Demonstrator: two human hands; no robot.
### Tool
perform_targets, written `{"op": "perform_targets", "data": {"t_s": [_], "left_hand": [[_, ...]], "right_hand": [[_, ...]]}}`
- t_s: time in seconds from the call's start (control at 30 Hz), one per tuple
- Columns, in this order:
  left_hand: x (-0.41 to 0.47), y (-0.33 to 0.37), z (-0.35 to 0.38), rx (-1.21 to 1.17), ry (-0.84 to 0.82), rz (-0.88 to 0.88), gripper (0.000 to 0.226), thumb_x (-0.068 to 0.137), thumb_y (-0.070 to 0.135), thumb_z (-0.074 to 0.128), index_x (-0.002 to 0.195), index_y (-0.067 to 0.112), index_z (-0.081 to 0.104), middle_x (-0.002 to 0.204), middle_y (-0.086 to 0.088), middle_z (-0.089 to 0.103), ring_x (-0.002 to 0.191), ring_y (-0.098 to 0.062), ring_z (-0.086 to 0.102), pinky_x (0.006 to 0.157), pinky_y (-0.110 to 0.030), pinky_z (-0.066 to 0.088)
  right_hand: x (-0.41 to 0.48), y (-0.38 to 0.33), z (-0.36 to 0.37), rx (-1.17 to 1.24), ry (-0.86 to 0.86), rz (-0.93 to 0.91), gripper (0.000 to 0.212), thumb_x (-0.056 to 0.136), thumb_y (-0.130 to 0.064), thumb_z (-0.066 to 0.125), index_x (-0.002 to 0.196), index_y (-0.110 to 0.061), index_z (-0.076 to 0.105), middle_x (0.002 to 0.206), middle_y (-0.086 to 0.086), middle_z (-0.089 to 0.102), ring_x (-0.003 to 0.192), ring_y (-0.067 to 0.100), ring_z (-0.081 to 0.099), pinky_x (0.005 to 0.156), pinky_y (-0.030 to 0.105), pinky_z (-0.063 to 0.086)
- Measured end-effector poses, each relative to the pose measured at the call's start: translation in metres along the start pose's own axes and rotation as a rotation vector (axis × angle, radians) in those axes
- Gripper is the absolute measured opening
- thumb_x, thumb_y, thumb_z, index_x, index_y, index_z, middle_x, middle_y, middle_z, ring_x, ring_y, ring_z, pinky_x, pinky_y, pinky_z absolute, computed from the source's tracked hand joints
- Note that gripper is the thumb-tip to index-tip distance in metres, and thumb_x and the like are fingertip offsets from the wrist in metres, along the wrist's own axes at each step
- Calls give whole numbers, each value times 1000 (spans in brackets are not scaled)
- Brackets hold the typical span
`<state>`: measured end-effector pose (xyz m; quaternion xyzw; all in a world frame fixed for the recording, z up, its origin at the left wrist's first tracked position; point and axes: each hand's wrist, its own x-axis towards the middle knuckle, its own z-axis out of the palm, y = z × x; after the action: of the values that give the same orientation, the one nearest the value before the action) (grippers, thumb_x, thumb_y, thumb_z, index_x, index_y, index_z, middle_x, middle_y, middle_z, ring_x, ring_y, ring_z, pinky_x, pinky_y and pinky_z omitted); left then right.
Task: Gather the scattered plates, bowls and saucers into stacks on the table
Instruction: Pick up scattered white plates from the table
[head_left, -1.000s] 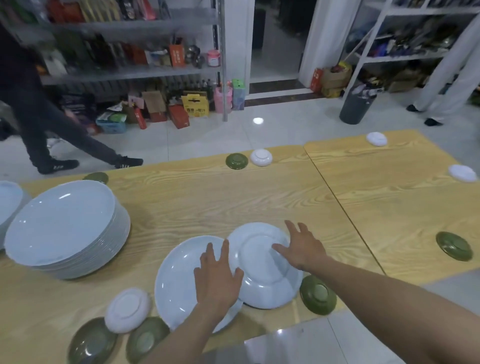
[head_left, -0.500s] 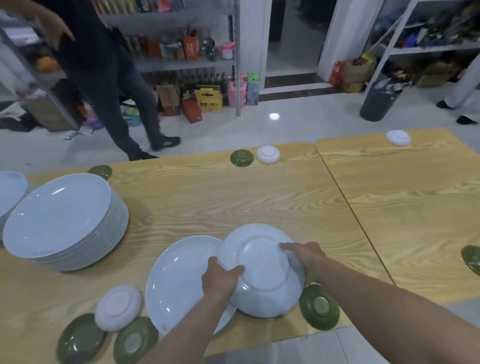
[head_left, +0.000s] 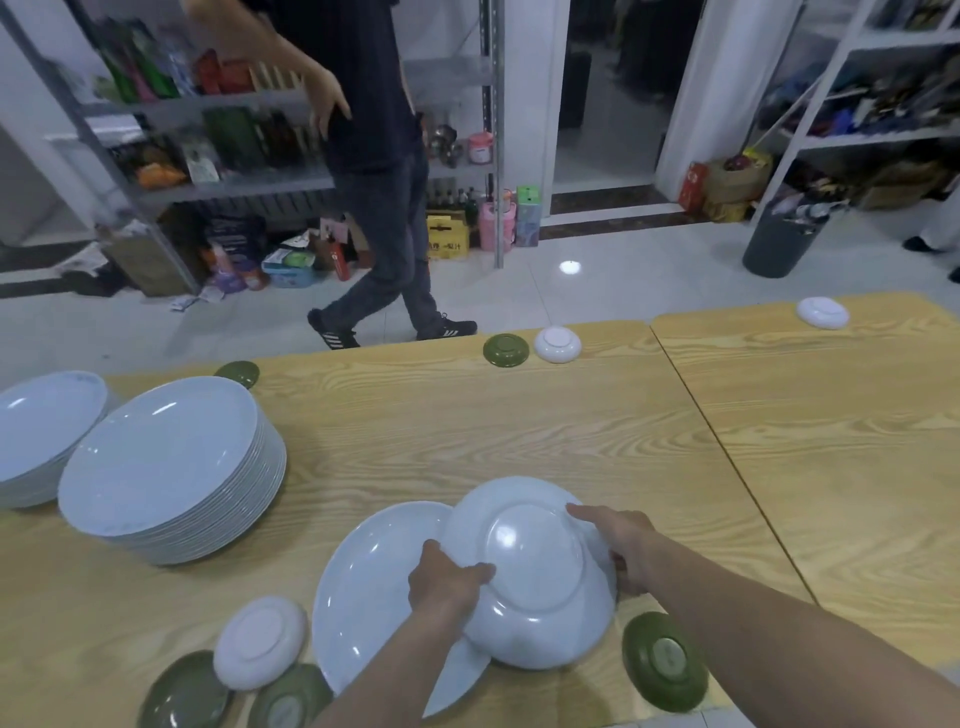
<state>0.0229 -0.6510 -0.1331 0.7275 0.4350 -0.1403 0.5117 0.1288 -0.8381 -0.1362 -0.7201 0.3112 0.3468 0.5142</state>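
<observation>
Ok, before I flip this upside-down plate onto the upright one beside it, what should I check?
1. The left hand grips the upside-down plate at its left rim: ok.
2. The right hand grips its right rim: ok.
3. The upright plate shows a bare face: ok; its overlapped edge is hidden.
4. The green saucer lies close by the held plate's right side and may get knocked: not ok.
5. Held plate lifted clear of the table: cannot tell.
6. The tall stack stands apart on the left: ok.
</observation>
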Motion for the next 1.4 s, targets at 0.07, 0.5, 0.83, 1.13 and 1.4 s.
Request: {"op": "perform_targets", "data": {"t_s": [0.07,0.5,0.83,1.13,1.4], "left_hand": [[1,-3,0,-1,-2,4,61,79,28,78,126,12,42,103,0,48,92,-23,48,85,-38,49],[11,-5,-11,38,-13,22,60,75,32,81,121,16,46,110,0,56,99,-26,55,91,-44,53],[23,-10,-18,33,-17,20,47,77,34,79,108,19,46,112,-2,57,102,-27,57,91,-47,53],[29,-13,-20,12,8,6,47,78,33,77,106,19,43,111,-3,55,102,-30,57,91,-48,53],[33,-18,-31,-68,-50,-16,48,78,27,79,108,17,42,114,-3,55,103,-29,58,90,-49,54]], "right_hand": [[1,3,2,-15,12,-1,66,52,-40,91,103,-5,67,93,15,73,81,33,71,82,48,58],[94,37,11,-24,70,30,102,10,-60,88,100,-16,69,109,12,65,86,36,69,81,52,57],[10,11,26,-13,33,-8,67,44,-41,87,97,-8,63,95,12,70,83,35,70,80,50,58],[19,7,30,18,19,-13,89,27,-40,95,103,-5,62,95,13,71,79,34,71,77,50,60],[8,8,33,68,-35,12,59,52,-26,95,95,-5,61,95,15,69,84,37,69,81,57,57]]}}
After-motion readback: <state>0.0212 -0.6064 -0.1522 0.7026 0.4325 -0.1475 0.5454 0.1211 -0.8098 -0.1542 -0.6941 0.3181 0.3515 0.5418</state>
